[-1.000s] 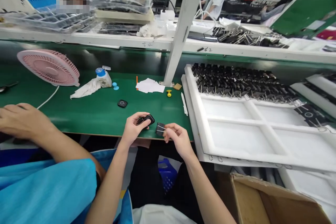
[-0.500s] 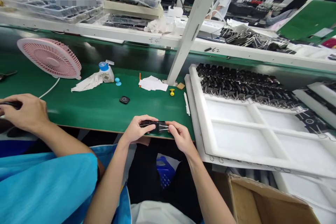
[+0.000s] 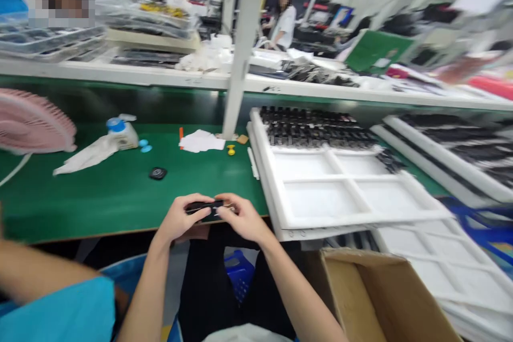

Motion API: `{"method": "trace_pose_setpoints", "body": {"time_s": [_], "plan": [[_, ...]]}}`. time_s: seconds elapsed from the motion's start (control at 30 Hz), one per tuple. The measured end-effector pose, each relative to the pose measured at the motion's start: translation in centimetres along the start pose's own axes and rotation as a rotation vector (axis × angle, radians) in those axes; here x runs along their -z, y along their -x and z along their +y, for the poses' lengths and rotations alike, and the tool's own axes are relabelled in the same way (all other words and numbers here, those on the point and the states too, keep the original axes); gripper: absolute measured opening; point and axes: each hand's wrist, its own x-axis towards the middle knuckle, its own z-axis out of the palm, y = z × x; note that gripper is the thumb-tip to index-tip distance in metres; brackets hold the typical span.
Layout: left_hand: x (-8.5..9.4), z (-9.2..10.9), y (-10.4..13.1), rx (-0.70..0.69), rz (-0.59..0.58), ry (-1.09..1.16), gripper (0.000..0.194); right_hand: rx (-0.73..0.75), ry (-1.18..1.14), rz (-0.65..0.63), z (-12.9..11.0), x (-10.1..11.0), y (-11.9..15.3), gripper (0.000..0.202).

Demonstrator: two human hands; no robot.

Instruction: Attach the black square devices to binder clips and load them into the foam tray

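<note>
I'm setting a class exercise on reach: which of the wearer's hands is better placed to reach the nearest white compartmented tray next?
Likely the right hand: the nearest white compartmented tray lies to its right, and the left hand is farther away. Both hands hold a small black item.

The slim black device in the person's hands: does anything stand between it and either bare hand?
Nothing visible separates the left hand from the slim black device. At the right hand, a small black clip with metal wire handles lies between; blur hides whether that hand also touches the device.
</note>
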Motion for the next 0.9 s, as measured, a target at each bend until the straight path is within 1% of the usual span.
{"method": "trace_pose_setpoints", "body": {"time_s": [0.07, 0.13, 0.17, 0.2, 0.23, 0.27, 0.3, 0.37, 0.43, 0.5, 0.53, 0.57, 0.6, 0.63, 0.67, 0.73, 0.83, 0.9], "plan": [[0.3, -0.7, -0.4, 0.013, 0.081, 0.107, 0.035, -0.023, 0.046, -0.01, -1.8, -0.5, 1.3, 0.026], [0.5, -1.4, -1.2, -0.022, 0.231, 0.281, 0.046, -0.035, 0.048, 0.046, -3.8, -0.3, 3.1, 0.021], [0.5, -1.6, -1.6, -0.031, 0.303, 0.361, 0.051, -0.032, 0.023, 0.095, -4.8, 0.2, 4.2, 0.021], [0.5, -1.6, -2.0, -0.029, 0.362, 0.421, 0.055, -0.022, -0.007, 0.162, -5.7, 1.1, 5.4, 0.022], [0.4, -1.6, -2.2, -0.015, 0.399, 0.454, 0.056, -0.008, -0.034, 0.254, -6.5, 2.5, 6.6, 0.024], [0.3, -1.5, -2.4, 0.005, 0.417, 0.461, 0.054, 0.006, -0.044, 0.365, -7.2, 4.4, 7.6, 0.027], [0.1, -1.3, -2.5, 0.019, 0.424, 0.448, 0.05, 0.02, -0.025, 0.491, -7.7, 6.9, 8.5, 0.03], [-0.1, -1.0, -2.5, 0.028, 0.426, 0.395, 0.042, 0.051, 0.09, 0.763, -7.9, 13.2, 9.5, 0.036], [-0.4, -0.8, -2.4, 0.02, 0.428, 0.353, 0.039, 0.094, 0.312, 1.038, -7.4, 20.7, 9.5, 0.037], [-0.5, -0.9, -2.3, 0.016, 0.424, 0.338, 0.038, 0.075, 0.554, 1.255, -6.4, 27.9, 9.2, 0.034], [-0.5, -0.9, -2.3, 0.018, 0.419, 0.335, 0.038, 0.055, 0.682, 1.354, -5.8, 31.1, 9.0, 0.03], [-0.4, -1.0, -2.3, 0.023, 0.417, 0.334, 0.038, 0.028, 0.795, 1.385, -5.2, 33.8, 9.0, 0.027], [-0.4, -1.1, -2.3, 0.031, 0.416, 0.331, 0.038, -0.015, 0.882, 1.393, -4.5, 36.0, 9.0, 0.024], [-0.4, -1.1, -2.3, 0.037, 0.42, 0.328, 0.038, -0.057, 0.953, 1.375, -3.9, 37.8, 9.1, 0.022], [-0.4, -1.2, -2.4, 0.04, 0.425, 0.323, 0.038, -0.099, 1.006, 1.34, -3.3, 39.1, 9.2, 0.021], [-0.4, -1.2, -2.4, 0.042, 0.437, 0.308, 0.037, -0.164, 1.077, 1.275, -2.1, 40.7, 9.2, 0.021], [-0.4, -1.0, -2.4, 0.04, 0.45, 0.277, 0.038, -0.214, 1.136, 1.232, -0.9, 41.8, 8.5, 0.022], [-0.4, -0.9, -2.3, 0.039, 0.447, 0.27, 0.038, -0.233, 1.162, 1.21, -0.5, 42.4, 7.8, 0.023]]}}
